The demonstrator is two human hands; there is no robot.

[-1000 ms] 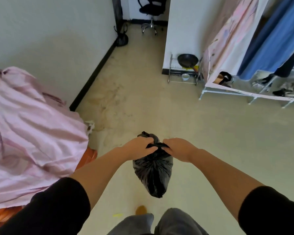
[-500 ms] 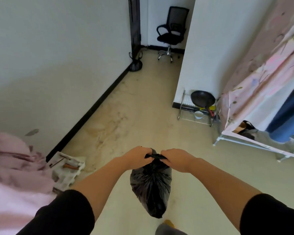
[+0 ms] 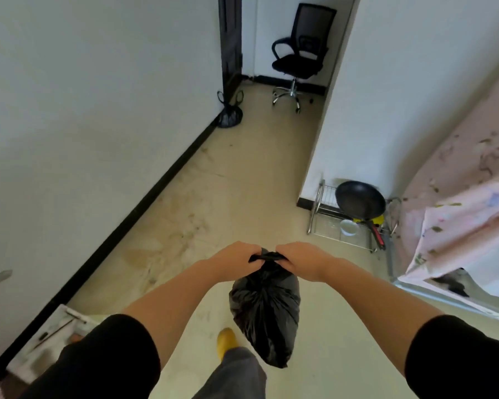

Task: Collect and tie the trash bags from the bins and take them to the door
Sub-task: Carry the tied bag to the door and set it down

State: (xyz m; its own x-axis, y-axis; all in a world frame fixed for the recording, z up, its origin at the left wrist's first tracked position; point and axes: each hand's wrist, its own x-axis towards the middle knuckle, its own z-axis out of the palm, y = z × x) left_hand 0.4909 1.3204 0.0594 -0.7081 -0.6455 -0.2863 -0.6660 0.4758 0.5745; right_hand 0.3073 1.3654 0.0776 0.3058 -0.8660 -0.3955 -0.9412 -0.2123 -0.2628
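Two hands closed on one black trash bag [image 3: 264, 309], held out in front at about waist height, above the pale floor [image 3: 242, 180]. Left hand [image 3: 233, 259] clenched around the twisted neck from the left, right hand [image 3: 298, 259] clenched around it from the right, knuckles up, grip tight on both sides with a short band of black plastic stretched between them. Bag body hanging free below the fists, gathered into folds, clear of the floor, bottom tip beside a grey trouser leg [image 3: 236, 375] and a yellow shoe [image 3: 226, 342]. Black sleeves pushed up on both arms. Farther down the corridor, second black bag [image 3: 229, 113] resting on the floor against the left wall, just by the dark door frame [image 3: 229, 38]. Beyond it, black office chair [image 3: 298, 53]. To the right, wire rack [image 3: 346, 226] with a dark frying pan [image 3: 359, 200] and a white bowl [image 3: 349, 227].
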